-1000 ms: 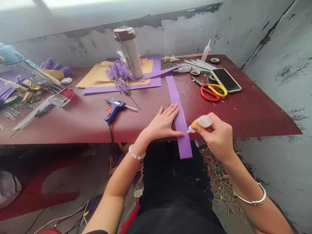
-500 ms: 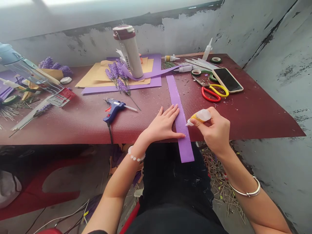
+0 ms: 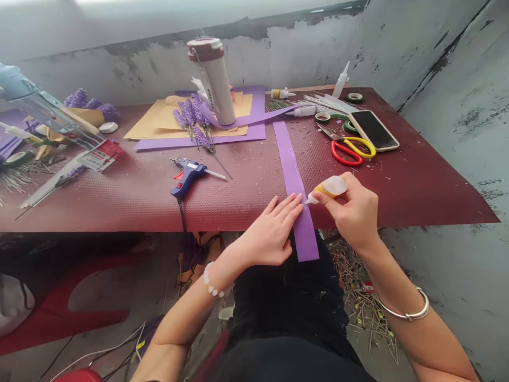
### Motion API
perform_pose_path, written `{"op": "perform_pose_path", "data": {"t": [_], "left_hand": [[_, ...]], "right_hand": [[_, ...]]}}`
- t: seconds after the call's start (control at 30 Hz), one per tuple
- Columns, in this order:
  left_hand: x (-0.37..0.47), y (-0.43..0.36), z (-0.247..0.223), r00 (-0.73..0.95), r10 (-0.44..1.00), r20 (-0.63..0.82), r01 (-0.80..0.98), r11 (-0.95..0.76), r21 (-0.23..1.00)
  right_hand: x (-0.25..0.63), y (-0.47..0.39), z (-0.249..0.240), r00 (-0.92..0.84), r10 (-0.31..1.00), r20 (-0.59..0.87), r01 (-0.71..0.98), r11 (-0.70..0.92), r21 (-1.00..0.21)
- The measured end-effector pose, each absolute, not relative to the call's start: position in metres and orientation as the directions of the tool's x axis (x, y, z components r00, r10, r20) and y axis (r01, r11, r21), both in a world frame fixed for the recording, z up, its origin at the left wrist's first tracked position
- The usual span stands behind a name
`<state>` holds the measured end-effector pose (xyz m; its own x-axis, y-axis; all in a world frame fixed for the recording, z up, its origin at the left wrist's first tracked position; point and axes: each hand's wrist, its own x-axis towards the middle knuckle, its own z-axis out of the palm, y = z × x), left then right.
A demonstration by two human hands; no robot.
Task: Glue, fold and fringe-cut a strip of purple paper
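Note:
A long purple paper strip (image 3: 289,162) lies over the table's front edge, its near end hanging above my lap. My left hand (image 3: 272,231) rests on the strip with fingers stretched out, fingertips on the paper. In my right hand (image 3: 358,212) is a small glue bottle (image 3: 331,187) with a yellow label, tilted down to the left. Its nozzle tip is at the strip's right edge, close beside my left fingertips. A thin line runs along that edge farther up the strip.
Left of the strip lies a blue glue gun (image 3: 189,175). A tumbler (image 3: 217,85) stands on purple and tan paper sheets beside lavender flowers (image 3: 194,116). Scissors (image 3: 352,150), a phone (image 3: 376,130), tape rolls (image 3: 323,118) and a clear nozzle bottle (image 3: 341,80) are at the right.
My left hand has slid toward me along the strip, and its thumb has come off the paper. My right hand with the glue bottle stays at nearly the same spot.

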<state>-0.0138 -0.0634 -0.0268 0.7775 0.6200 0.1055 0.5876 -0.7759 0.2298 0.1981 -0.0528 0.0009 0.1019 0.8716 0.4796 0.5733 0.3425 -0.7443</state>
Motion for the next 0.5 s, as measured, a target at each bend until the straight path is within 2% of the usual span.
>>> {"op": "perform_pose_path", "data": {"t": [0.23,0.5], "left_hand": [[-0.006,-0.061,-0.048,0.770,0.611,0.182,0.626,-0.779,-0.034],[-0.008,-0.063,-0.065,0.736,0.586,0.337,0.648,-0.755,-0.102]], "right_hand": [[0.201,-0.055,0.000,0.114,0.878,0.464,0.556,0.331,-0.763],[0.204,-0.071,0.012,0.072,0.917,0.393,0.537,0.297,-0.790]]}}
